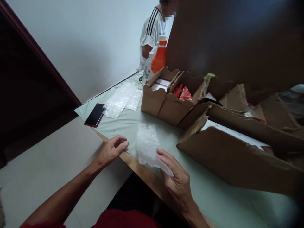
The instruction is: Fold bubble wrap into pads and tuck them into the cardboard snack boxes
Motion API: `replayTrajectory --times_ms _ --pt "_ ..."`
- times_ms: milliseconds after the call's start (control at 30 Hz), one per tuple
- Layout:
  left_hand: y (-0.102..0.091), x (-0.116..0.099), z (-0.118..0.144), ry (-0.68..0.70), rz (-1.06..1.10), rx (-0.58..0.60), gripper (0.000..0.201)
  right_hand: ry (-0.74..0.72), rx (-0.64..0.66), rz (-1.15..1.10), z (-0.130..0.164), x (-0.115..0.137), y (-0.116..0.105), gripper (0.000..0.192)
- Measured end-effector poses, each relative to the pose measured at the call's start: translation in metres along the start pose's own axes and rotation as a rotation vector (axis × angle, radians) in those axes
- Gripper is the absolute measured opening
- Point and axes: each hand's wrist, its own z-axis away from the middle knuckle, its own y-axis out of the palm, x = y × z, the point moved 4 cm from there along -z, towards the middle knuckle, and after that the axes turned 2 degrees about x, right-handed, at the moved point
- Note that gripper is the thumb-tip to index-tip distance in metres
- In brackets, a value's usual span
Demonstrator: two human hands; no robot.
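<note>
A clear bubble wrap piece (147,142) lies near the front edge of the cloth-covered table. My right hand (177,177) has its near right corner between the thumb and the fingers, with the fingertips on top of the plastic. To the left, my left hand (112,150) rests by the table edge, fingers loosely bent and thumb apart, holding nothing. A gap separates it from the plastic. Farther back lie a larger bubble wrap sheet (120,99) and a smaller bubble wrap piece (134,100) beside it. What the right palm covers is hidden.
A black phone (95,114) in a red case lies at the table's left corner. Open cardboard boxes (154,103) line the right side, with a long cardboard tray (228,158) nearer. Behind them stand an orange bottle (159,57) and other bottles. A person (152,31) is at the back.
</note>
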Motion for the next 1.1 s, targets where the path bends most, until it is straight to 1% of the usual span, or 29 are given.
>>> replayTrajectory --times_ms 67,100,133,167,233,300,367,433,467,533,633,700,733,800,833,867,900,967,1033,1100 --pt "0.008 0.010 0.009 -0.145 0.319 0.088 0.066 -0.045 -0.012 -0.056 -0.011 0.014 0.008 0.032" --pt "0.012 0.013 0.012 -0.191 0.450 0.110 0.076 -0.088 0.010 -0.086 -0.015 0.021 0.014 0.033" --pt "0.014 0.014 0.013 -0.214 0.543 0.107 0.084 -0.140 0.046 -0.111 -0.018 0.027 0.021 0.034" --pt "0.013 0.015 0.012 -0.214 0.596 0.076 0.091 -0.190 0.086 -0.123 -0.019 0.031 0.028 0.038" --pt "0.003 0.014 0.002 -0.167 0.603 -0.022 0.102 -0.250 0.144 -0.090 -0.018 0.033 0.039 0.048" --pt "-0.014 0.009 -0.018 -0.076 0.540 -0.127 0.105 -0.226 0.145 0.003 -0.015 0.025 0.045 0.053" --pt "-0.035 -0.002 -0.044 0.051 0.462 -0.219 0.101 -0.140 0.117 0.095 -0.013 0.011 0.046 0.054" --pt "-0.052 -0.018 -0.076 0.180 0.355 -0.270 0.096 -0.069 0.095 0.147 -0.009 -0.004 0.043 0.048" --pt "-0.057 -0.029 -0.094 0.238 0.286 -0.280 0.093 -0.052 0.086 0.161 -0.007 -0.009 0.042 0.044" --pt "-0.060 -0.050 -0.129 0.334 0.133 -0.264 0.090 -0.045 0.069 0.171 -0.003 -0.017 0.041 0.036" --pt "-0.055 -0.077 -0.179 0.444 -0.017 -0.199 0.093 -0.041 0.049 0.168 0.000 -0.022 0.041 0.028" --pt "-0.051 -0.086 -0.205 0.474 -0.095 -0.109 0.096 -0.026 0.048 0.166 0.001 -0.024 0.042 0.026" --pt "-0.051 -0.087 -0.216 0.468 -0.145 -0.054 0.096 -0.019 0.051 0.166 0.001 -0.024 0.043 0.026" --pt "-0.056 -0.084 -0.231 0.415 -0.267 0.047 0.094 -0.016 0.053 0.163 0.001 -0.025 0.044 0.025" --pt "-0.061 -0.081 -0.235 0.381 -0.324 0.065 0.094 -0.017 0.052 0.161 0.001 -0.025 0.044 0.025" --pt "-0.068 -0.078 -0.237 0.351 -0.370 0.055 0.095 -0.019 0.049 0.159 0.001 -0.025 0.044 0.025" --pt "-0.077 -0.075 -0.238 0.329 -0.407 0.016 0.095 -0.022 0.046 0.159 0.001 -0.026 0.044 0.025" --pt "-0.094 -0.070 -0.235 0.305 -0.511 -0.125 0.086 -0.026 0.046 0.160 0.000 -0.027 0.044 0.025" --pt "-0.106 -0.063 -0.227 0.281 -0.650 -0.258 0.068 -0.030 0.051 0.164 0.000 -0.028 0.044 0.025" --pt "-0.110 -0.054 -0.219 0.255 -0.771 -0.316 0.049 -0.028 0.064 0.168 0.001 -0.028 0.044 0.025"
